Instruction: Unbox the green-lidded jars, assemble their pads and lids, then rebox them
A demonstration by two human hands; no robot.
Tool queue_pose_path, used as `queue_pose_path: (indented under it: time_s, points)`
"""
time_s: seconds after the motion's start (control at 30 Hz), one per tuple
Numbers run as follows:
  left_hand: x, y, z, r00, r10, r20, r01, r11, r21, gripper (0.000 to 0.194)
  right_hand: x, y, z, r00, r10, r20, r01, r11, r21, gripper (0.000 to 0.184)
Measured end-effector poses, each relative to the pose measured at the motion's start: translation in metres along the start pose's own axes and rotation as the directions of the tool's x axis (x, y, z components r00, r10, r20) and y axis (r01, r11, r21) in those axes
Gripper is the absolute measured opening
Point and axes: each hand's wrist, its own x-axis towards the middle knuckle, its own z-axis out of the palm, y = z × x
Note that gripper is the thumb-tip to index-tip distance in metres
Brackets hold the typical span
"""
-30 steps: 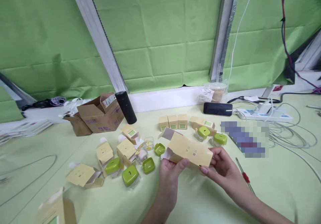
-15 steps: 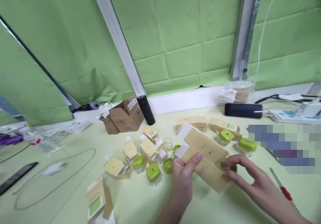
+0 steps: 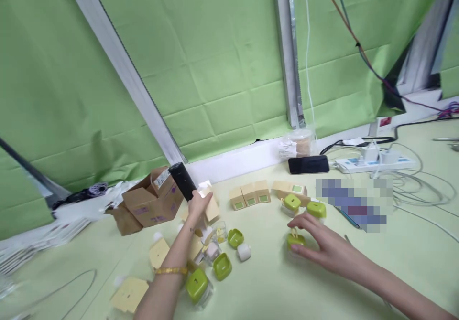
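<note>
At the back, beside the black cylinder, my left hand is closed on a tan cardboard carton with a white flap sticking up. My right hand has thumb and fingers around a small green-lidded container with a yellow loop on top, at table level. Two similar containers, with a green lid and another green lid, stand just beyond it. Nearer the middle lie an open green lid, a second green piece and a small white roll-like piece.
Three tan cartons stand in a row at the back. Further cartons lie front left, near a green-lidded clear container. Around the edges are an open brown box, a phone and a power strip with cables.
My view has swung right. My left hand has carried the carton from in front of me toward the black cylinder. My right hand has left the carton and is at the green-lidded container.
</note>
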Motion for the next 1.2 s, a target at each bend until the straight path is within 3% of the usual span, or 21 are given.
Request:
queue_pose_path:
  time_s: [0.1,0.17,0.23,0.33,0.4,0.47,0.5,0.57,0.63,0.67,0.8,0.83,0.9,1.0,1.1,1.2]
  points:
    - [-0.001,0.003,-0.001,0.996,0.002,-0.095,-0.002,1.0,0.006,0.036,-0.002,0.004,0.003,0.999,0.04,0.019,-0.04,0.999,0.014,0.046]
    - [-0.009,0.009,-0.004,0.992,0.055,-0.116,-0.058,0.998,-0.023,0.044,-0.002,0.006,0.004,0.997,0.08,0.019,-0.08,0.996,0.028,0.047]
    - [-0.03,0.014,-0.005,0.988,0.14,-0.069,-0.146,0.986,-0.078,0.053,-0.001,0.008,0.005,0.995,0.101,0.026,-0.102,0.994,0.048,0.035]
    - [-0.087,0.016,0.005,0.953,0.274,0.133,-0.242,0.946,-0.215,0.051,0.002,0.005,0.004,0.994,0.095,0.052,-0.1,0.99,0.098,0.023]
    - [-0.134,0.013,0.019,0.882,0.331,0.337,-0.225,0.922,-0.315,0.064,0.004,0.001,0.005,0.993,0.097,0.073,-0.107,0.983,0.147,0.025]
    - [-0.174,0.01,0.035,0.72,0.366,0.589,-0.091,0.892,-0.443,0.096,0.004,-0.004,0.007,0.991,0.1,0.089,-0.117,0.969,0.22,0.027]
    - [-0.19,0.008,0.043,0.653,0.361,0.666,-0.021,0.887,-0.46,0.101,0.004,-0.006,0.008,0.991,0.099,0.093,-0.121,0.957,0.263,0.027]
    - [-0.208,0.005,0.057,0.675,0.324,0.662,0.064,0.869,-0.491,0.088,0.004,-0.01,0.008,0.99,0.099,0.1,-0.128,0.933,0.336,0.026]
    - [-0.213,0.003,0.064,0.733,0.282,0.618,0.104,0.852,-0.513,0.072,0.004,-0.012,0.007,0.988,0.128,0.088,-0.152,0.906,0.394,0.026]
    - [-0.213,0.003,0.065,0.75,0.268,0.605,0.116,0.847,-0.519,0.072,0.003,-0.012,0.006,0.986,0.154,0.067,-0.168,0.888,0.428,0.027]
    - [-0.214,0.008,0.054,0.774,0.261,0.577,0.1,0.85,-0.518,0.109,0.001,-0.016,0.006,0.966,0.252,-0.066,-0.162,0.782,0.601,0.028]
    - [-0.216,0.011,0.05,0.773,0.272,0.573,0.086,0.85,-0.519,0.109,0.0,-0.018,0.008,0.961,0.26,-0.094,-0.145,0.764,0.629,0.029]
    - [-0.223,0.016,0.044,0.765,0.309,0.566,0.079,0.827,-0.557,0.089,-0.003,-0.023,0.015,0.957,0.259,-0.13,-0.117,0.756,0.644,0.029]
    - [-0.23,0.02,0.041,0.754,0.367,0.544,0.104,0.752,-0.651,0.049,-0.009,-0.027,0.023,0.97,0.192,-0.148,-0.073,0.812,0.579,0.025]
    - [-0.229,0.017,0.041,0.772,0.425,0.473,0.027,0.722,-0.691,0.034,-0.013,-0.025,0.021,0.986,0.059,-0.154,0.01,0.911,0.412,0.015]
    - [-0.227,0.012,0.042,0.798,0.495,0.343,-0.146,0.712,-0.687,0.038,-0.014,-0.024,0.013,0.994,-0.084,-0.065,0.096,0.976,0.198,0.044]
